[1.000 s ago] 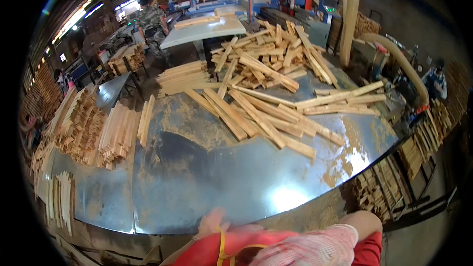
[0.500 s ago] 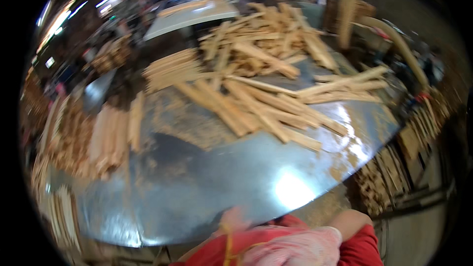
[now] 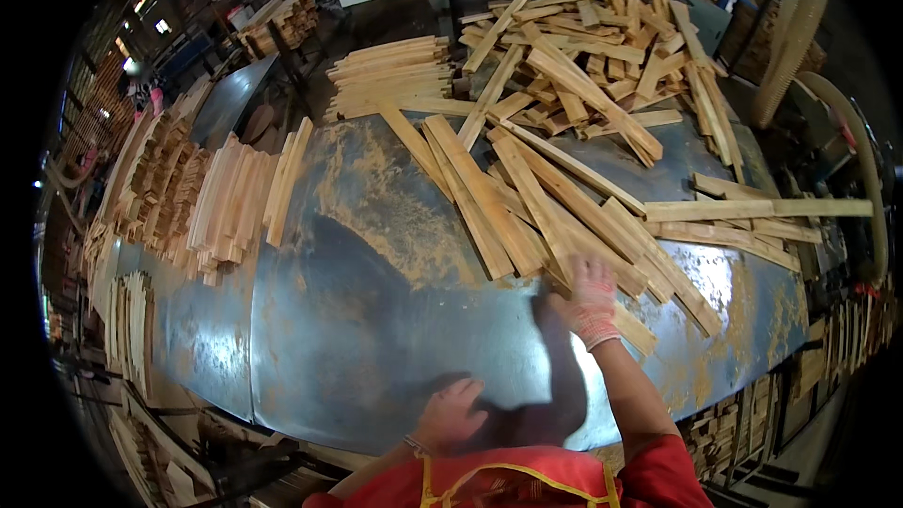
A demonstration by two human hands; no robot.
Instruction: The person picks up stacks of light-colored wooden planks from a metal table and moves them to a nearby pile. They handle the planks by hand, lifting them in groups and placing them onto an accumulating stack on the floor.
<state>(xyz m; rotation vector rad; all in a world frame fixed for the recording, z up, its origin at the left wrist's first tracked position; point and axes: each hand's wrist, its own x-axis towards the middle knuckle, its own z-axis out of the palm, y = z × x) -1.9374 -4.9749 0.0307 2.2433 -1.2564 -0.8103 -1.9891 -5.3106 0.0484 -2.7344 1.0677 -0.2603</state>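
My right hand (image 3: 592, 299), in a pink-and-white knit glove, reaches forward over the near ends of several loose wooden strips (image 3: 555, 212). Its fingers lie stretched out against the wood, not visibly wrapped round a piece. Bare and lightly curved, my left hand (image 3: 450, 414) rests low over the near edge of the metal table (image 3: 376, 348), with nothing in it and its fingers a little apart. Between the hands, a dark shadow falls on the metal. The strips fan out from the middle of the table toward the far side.
A large jumbled heap of wooden pieces (image 3: 602, 66) fills the far right. Neat stacks of strips (image 3: 390, 75) stand at the far middle, with upright bundles (image 3: 226, 202) on the left. Sawdust (image 3: 376, 198) coats the metal. A thick ribbed hose (image 3: 795, 38) hangs at right.
My right gloved hand has moved from close to my body out to the strips. My left hand now shows clearly at the near edge. The view has shifted, bringing the table nearer.
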